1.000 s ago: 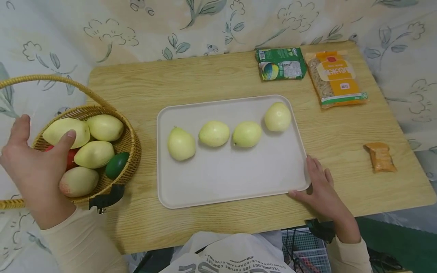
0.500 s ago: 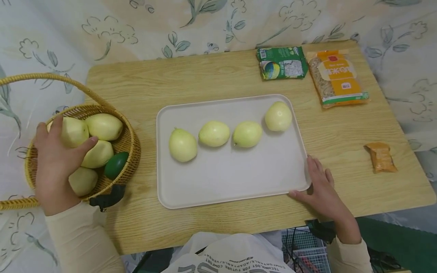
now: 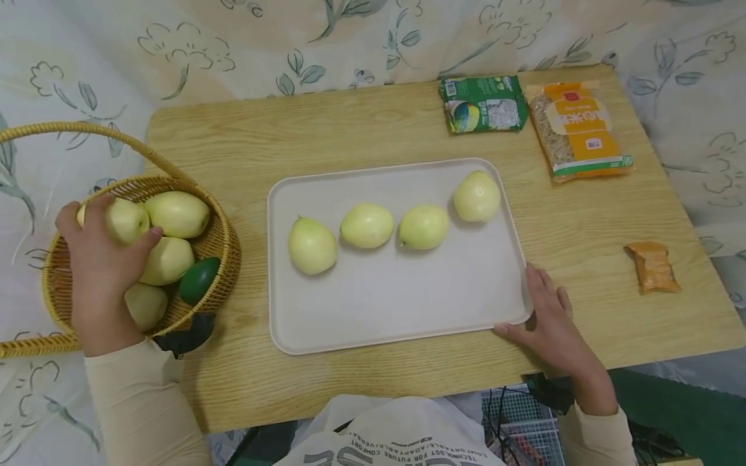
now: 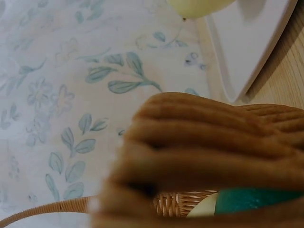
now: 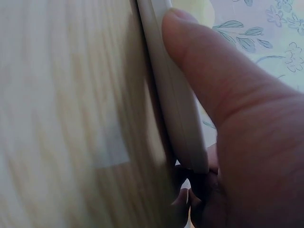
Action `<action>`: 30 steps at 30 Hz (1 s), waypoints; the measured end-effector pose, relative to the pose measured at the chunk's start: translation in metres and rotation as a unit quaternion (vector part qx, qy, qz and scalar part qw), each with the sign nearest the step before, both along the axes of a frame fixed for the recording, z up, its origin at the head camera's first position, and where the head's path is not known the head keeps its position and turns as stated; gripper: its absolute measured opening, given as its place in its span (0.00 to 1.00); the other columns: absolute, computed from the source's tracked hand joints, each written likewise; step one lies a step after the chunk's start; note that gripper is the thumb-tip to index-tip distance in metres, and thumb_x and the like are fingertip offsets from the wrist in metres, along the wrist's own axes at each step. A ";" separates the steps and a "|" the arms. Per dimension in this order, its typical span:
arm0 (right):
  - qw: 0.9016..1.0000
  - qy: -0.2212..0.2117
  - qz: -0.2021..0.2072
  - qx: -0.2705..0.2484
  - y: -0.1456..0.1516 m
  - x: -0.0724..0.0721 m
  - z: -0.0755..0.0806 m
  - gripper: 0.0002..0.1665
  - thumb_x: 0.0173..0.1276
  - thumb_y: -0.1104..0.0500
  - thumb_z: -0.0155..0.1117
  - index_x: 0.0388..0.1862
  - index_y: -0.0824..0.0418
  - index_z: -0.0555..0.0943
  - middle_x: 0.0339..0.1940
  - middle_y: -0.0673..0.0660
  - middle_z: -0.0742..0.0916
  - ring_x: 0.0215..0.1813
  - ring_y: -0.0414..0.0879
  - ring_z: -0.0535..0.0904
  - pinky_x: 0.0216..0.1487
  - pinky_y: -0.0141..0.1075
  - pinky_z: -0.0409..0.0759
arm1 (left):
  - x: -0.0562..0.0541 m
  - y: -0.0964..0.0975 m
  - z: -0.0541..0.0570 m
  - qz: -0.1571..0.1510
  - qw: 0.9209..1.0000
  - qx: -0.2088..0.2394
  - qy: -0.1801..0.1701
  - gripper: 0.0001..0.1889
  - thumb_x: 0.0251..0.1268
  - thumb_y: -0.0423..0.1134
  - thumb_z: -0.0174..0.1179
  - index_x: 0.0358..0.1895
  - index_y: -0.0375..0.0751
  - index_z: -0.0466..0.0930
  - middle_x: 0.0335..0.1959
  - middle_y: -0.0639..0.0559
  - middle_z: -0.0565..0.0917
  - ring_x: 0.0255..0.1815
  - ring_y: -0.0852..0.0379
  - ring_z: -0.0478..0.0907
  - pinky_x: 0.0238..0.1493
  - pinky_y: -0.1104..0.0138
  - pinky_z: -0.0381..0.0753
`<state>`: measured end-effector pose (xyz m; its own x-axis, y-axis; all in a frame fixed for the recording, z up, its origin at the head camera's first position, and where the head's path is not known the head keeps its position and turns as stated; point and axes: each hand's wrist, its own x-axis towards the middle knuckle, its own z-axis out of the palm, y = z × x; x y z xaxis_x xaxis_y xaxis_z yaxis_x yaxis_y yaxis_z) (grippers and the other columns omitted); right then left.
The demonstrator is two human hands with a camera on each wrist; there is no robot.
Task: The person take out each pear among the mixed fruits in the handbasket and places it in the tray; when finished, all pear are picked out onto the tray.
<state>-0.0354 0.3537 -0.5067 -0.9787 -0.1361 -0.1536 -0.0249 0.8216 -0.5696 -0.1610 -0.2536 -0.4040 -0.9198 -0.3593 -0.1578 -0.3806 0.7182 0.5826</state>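
In the head view my left hand [image 3: 107, 262] is in the wicker basket [image 3: 230, 249], its thumb and fingers curled round a pale yellow-green fruit [image 3: 127, 221]. Two similar fruits [image 3: 177, 215] lie beside it, with a dark green oval fruit [image 3: 199, 281] and a pale round one [image 3: 146, 305] partly covered by the hand. My right hand [image 3: 550, 323] holds the near right corner of a white tray [image 3: 396, 301], thumb at its front edge and fingers along its side. Several pale green fruits, one of them pear-shaped [image 3: 312, 246], sit in a row on the tray.
At the back right of the table [image 3: 303, 139] lie a green packet [image 3: 485, 105] and an orange bag [image 3: 579, 133]. A small orange-brown packet [image 3: 653, 266] is farther right. The basket's tall handle [image 3: 140, 147] arches up beside the left hand.
My left hand has moved right and down into the basket, and its fingers have closed round a pale fruit there. The right hand stays at the tray's corner.
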 end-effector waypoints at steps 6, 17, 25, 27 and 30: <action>1.000 -0.006 -0.004 0.000 0.000 0.000 0.000 0.70 0.54 0.46 0.75 0.79 0.57 0.35 0.78 0.68 0.50 0.79 0.62 0.36 0.73 0.59 0.22 | -0.003 -0.001 -0.005 0.038 0.998 -0.006 0.054 0.32 0.65 0.40 0.55 0.72 0.46 0.60 0.75 0.46 0.48 0.71 0.40 0.55 0.73 0.51 0.54; 1.000 0.005 0.004 -0.004 0.000 -0.001 0.001 0.70 0.54 0.47 0.76 0.79 0.58 0.36 0.78 0.69 0.50 0.78 0.63 0.37 0.72 0.60 0.22 | -0.004 -0.002 -0.005 0.041 0.996 -0.021 0.078 0.35 0.64 0.39 0.57 0.75 0.47 0.56 0.75 0.44 0.57 0.74 0.43 0.55 0.76 0.56 0.50; 1.000 0.011 0.004 -0.005 0.000 -0.001 0.001 0.70 0.53 0.48 0.76 0.79 0.59 0.36 0.77 0.70 0.51 0.78 0.63 0.37 0.72 0.61 0.23 | -0.002 0.006 0.002 0.087 0.994 0.005 0.067 0.38 0.61 0.40 0.61 0.75 0.50 0.56 0.76 0.55 0.59 0.76 0.57 0.54 0.75 0.69 0.49; 1.000 0.009 0.004 -0.004 0.000 -0.001 0.001 0.70 0.53 0.47 0.76 0.79 0.59 0.36 0.77 0.70 0.51 0.78 0.63 0.37 0.72 0.61 0.23 | 0.001 0.008 0.003 0.098 0.993 0.014 0.063 0.39 0.61 0.41 0.62 0.75 0.51 0.55 0.76 0.57 0.57 0.76 0.60 0.52 0.75 0.71 0.47; 1.000 0.007 0.004 -0.001 -0.001 -0.001 0.002 0.70 0.54 0.47 0.75 0.79 0.59 0.36 0.78 0.70 0.50 0.79 0.63 0.37 0.73 0.60 0.23 | 0.005 0.011 0.004 0.109 0.990 0.030 0.088 0.39 0.58 0.39 0.64 0.74 0.50 0.57 0.75 0.56 0.60 0.74 0.63 0.55 0.74 0.72 0.50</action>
<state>-0.0361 0.3530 -0.5051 -0.9796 -0.1437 -0.1402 -0.0385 0.8198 -0.5713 -0.1558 -0.2427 -0.4003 -0.8367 -0.5469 -0.0287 -0.4107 0.5920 0.6934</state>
